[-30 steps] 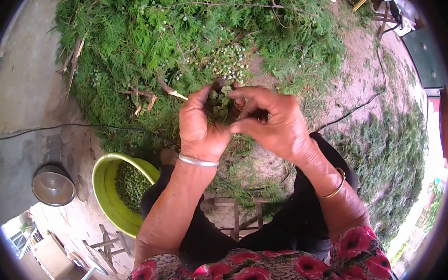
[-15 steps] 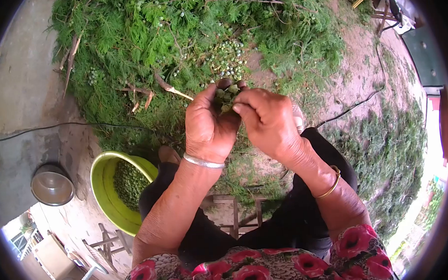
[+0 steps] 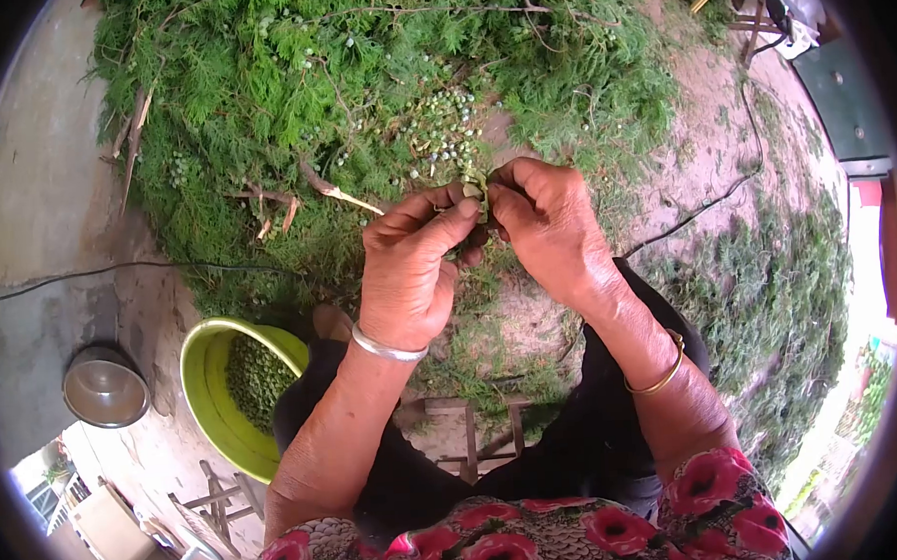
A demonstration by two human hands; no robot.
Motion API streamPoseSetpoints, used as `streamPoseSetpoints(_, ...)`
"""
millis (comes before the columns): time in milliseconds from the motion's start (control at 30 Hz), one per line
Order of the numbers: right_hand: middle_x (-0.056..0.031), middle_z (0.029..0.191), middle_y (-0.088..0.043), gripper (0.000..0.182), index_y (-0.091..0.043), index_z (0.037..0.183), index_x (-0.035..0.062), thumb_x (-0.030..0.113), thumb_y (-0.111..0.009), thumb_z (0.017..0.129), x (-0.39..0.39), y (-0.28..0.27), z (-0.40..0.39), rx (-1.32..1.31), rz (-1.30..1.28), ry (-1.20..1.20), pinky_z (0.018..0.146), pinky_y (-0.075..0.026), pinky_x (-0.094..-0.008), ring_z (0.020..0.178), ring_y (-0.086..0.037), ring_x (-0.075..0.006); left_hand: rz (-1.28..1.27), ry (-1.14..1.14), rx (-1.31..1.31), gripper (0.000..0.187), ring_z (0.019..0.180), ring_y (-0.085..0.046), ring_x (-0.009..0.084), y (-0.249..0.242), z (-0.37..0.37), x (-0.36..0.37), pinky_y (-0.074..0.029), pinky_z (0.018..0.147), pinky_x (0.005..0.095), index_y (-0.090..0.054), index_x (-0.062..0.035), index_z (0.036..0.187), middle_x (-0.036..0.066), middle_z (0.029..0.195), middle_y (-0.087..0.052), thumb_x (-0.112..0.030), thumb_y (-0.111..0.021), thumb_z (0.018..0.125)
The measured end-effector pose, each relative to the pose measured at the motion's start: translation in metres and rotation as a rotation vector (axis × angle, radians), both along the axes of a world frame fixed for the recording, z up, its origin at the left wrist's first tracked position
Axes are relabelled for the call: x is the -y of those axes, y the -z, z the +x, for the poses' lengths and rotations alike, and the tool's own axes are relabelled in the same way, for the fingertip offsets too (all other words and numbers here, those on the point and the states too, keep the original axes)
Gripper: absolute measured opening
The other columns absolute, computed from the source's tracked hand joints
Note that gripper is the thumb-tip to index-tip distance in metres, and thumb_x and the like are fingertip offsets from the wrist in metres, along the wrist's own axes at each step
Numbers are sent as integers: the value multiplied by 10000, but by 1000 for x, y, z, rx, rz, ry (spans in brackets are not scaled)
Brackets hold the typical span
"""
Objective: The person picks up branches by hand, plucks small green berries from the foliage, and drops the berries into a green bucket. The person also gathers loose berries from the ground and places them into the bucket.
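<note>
the heap of green branches [image 3: 230, 99] is the largest thing, spread over the ground ahead of the person; it looks springy and light for its bulk, best lifted by the woody stems. next comes the yellow-green bucket [image 3: 201, 396], beside the left knee, with small green pieces in it. its smooth rim would be the place to grip. further left, the metal bowl [image 3: 106, 390] sits apart from the bucket, thin-walled and probably slippery.

smaller again are the two hands, close together over the near edge of the heap. the left hand [image 3: 406, 272] is nearly closed, thumb and fingers pinching a sprig [image 3: 476, 191]. the right hand [image 3: 556, 230] is narrow too, its fingertips on the other side of the same sprig. near the left hand lies a broken stick [image 3: 340, 194] with a pale end, stiff and dry-looking.

the sprig should be almost weightless, soft and easy to tear, so its firmer stem suits a light pinch; the fingers hide much of it. smallest are the loose cones [image 3: 447, 115], round and likely to roll.
</note>
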State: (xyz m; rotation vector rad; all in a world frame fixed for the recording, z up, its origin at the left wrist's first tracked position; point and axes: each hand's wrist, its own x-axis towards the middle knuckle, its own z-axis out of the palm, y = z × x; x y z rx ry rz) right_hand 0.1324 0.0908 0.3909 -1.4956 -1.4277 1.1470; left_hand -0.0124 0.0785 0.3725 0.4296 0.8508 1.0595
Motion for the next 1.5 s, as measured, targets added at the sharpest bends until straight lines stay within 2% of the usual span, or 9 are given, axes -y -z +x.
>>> streamPoseSetpoints(233, -59, 614, -562, 132, -557, 759, -60, 41, -565, 844, -1, -13, 2, -231, -120, -43, 514, -435, -265, 570, -552, -110, -175, -52, 146, 127, 748, -562, 131, -9, -3, -3, -454, 575, 293, -607, -29, 950, 9, 873, -609, -29, -575, 827)
streamPoseSetpoints(467, -44, 611, -549, 106, -570, 778, -38, 43, -569, 846, -3, -10, 6, -45, 126, -161, 513, -421, -247, 573, -532, -86, -30, 16, 63, 118, 711, -558, 150, -9, -8, -8, -446, 549, 294, -584, -8, 940, 37, 822, -602, -21, -574, 823)
streamPoseSetpoints(567, -41, 621, -546, 101, -572, 776, -37, 30, -559, 850, -3, -13, 8, -194, -66, -165, 511, -408, -239, 569, -512, -90, -20, 62, 103, 111, 692, -552, 169, -8, -11, -7, -439, 540, 292, -573, 4, 933, 68, 797, -596, -35, -584, 830)
streamPoseSetpoints(733, -28, 639, -552, 74, -582, 783, -46, 10, -589, 831, -8, -8, 22, -998, -226, -112, 513, -413, -233, 549, -484, -90, -59, 98, 278, 110, 692, -552, 191, 0, -15, -10, -436, 534, 290, -563, 12, 925, 106, 794, -590, -57, -577, 841)
streamPoseSetpoints(800, -130, 814, -664, 187, -622, 916, -50, 68, -669, 779, -9, -33, 47, -587, -294, -673, 553, -493, -290, 666, -626, -170, -213, 54, 468, 120, 708, -548, 198, 7, -18, -17, -438, 550, 298, -561, 17, 919, 114, 814, -586, -85, -555, 856)
streamPoseSetpoints(900, -108, 825, -681, 200, -656, 881, -24, 95, -729, 738, -3, -26, 39, -563, -297, -1017, 596, -512, -291, 717, -651, -164, -249, -30, 475, 194, 823, -583, 266, -2, -18, -21, -497, 682, 361, -559, 53, 972, 170, 893, -600, -107, -526, 867)
streamPoseSetpoints(967, -69, 732, -662, 207, -655, 855, -13, 74, -744, 689, 0, -23, 32, -60, -289, -807, 609, -499, -273, 659, -625, -146, -231, -97, 555, 241, 942, -587, 341, 7, -20, -23, -508, 834, 441, -555, 73, 1020, 228, 997, -600, -107, -512, 866)
streamPoseSetpoints(1200, -141, 743, -630, 254, -555, 894, -3, 36, -704, 692, 8, 2, 1, 124, 188, -49, 628, -507, -338, 690, -651, -261, -215, -172, 548, 240, 979, -565, 380, 6, -10, -21, -477, 883, 466, -549, 87, 1004, 257, 1020, -585, -105, -479, 877)
streamPoseSetpoints(1500, -151, 796, -637, 218, -620, 950, 62, 62, -656, 735, 6, 7, 5, 294, 339, -24, 619, -505, -391, 699, -632, -325, -233, -87, 468, 210, 971, -575, 316, 6, -7, -16, -474, 883, 478, -561, 74, 987, 195, 1005, -603, -87, -460, 895)
